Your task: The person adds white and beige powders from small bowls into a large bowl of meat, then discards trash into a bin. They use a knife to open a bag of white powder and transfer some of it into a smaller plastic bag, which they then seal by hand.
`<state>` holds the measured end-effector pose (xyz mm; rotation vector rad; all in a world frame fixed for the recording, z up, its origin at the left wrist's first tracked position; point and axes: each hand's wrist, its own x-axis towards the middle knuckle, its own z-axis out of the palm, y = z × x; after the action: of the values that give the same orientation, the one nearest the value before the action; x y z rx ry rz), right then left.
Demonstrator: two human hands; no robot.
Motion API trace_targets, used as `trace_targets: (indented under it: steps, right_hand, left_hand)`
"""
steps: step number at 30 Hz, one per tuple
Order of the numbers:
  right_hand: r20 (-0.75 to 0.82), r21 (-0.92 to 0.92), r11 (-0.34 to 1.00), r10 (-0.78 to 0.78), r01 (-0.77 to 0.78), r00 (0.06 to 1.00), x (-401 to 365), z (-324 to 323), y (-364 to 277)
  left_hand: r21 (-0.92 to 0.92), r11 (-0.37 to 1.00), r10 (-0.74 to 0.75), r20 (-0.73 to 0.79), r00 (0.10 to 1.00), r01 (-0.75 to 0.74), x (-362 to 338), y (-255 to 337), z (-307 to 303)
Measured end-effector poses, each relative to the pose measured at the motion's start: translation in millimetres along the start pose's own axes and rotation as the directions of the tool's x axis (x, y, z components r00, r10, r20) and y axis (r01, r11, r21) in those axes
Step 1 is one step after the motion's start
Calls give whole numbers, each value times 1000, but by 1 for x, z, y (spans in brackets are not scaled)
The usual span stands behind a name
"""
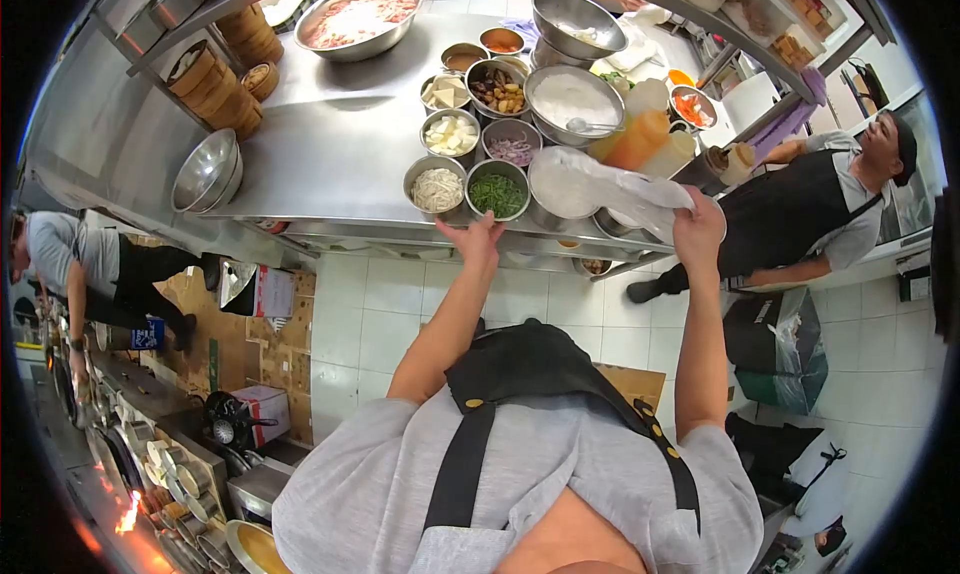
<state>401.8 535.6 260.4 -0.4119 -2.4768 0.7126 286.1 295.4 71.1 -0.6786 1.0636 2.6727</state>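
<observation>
My left hand (474,242) is at the table's front edge, fingers spread, its fingertips against the front of a steel container of chopped green herbs (498,195). Beside that stands a container of pale shredded food (437,190). Off to the right, my right hand (699,232) grips one end of a crumpled clear plastic sheet or bag (625,196). The plastic stretches left over a round container whose contents I cannot make out. Behind my left hand are containers of chopped purple onion (512,143) and white cubes (450,134).
A large bowl of raw meat (360,20) and bamboo steamers (212,89) stand at the back left. Nested steel bowls (207,172) sit at the left corner. Sauce bottles (640,139) stand at right, near a co-worker (800,199). Flames (128,514) burn at the lower-left stove.
</observation>
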Motion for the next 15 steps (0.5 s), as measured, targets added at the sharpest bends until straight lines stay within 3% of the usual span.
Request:
trace_targets:
  steps: [4,7,12,15]
  right_hand:
    - [19,49,998,38,-39,999,-5,7,11]
    - [-1,40,999,-19,19,1000,-9,10,25]
    - [-16,101,991,87,-85,996,-15,9,26]
    - [-70,108,994,29,-21,997,-17,10,31]
  left_hand:
    - [-13,1000,-12,-37,999,11,1,-2,-4]
    - [-3,1000,13,-18,1000,-13,0,0,-4]
    - [54,998,21,-25,999,-19,3,0,-8]
    - [140,990,-9,-11,1000,10,2,6,-18]
